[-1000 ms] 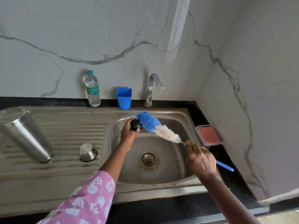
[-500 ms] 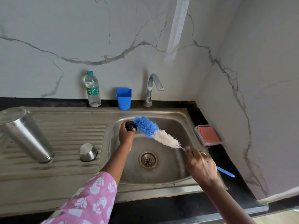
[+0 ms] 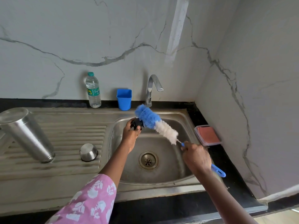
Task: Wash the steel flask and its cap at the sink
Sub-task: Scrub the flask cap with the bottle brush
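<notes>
Scrubbing looks to be the step in hand. On the drainboard (image 3: 69,133) beside the sink (image 3: 161,189) the steel flask (image 3: 27,135) stands inverted, well to the left. Across the sink slants the bottle brush (image 3: 155,125), the right hand (image 3: 196,156) clenched round its blue handle and the left hand (image 3: 130,135) grasping the black cap (image 3: 137,123) against the blue bristles. Next, I judge, the cap needs turning, then rinsing under the tap (image 3: 152,88).

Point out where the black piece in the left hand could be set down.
Free: the ribbed drainboard between the small steel cup and the basin rim, the flat strip in front of the flask, and the basin floor around the drain. Crowded: the back ledge, with bottle, blue cup and tap.
</notes>
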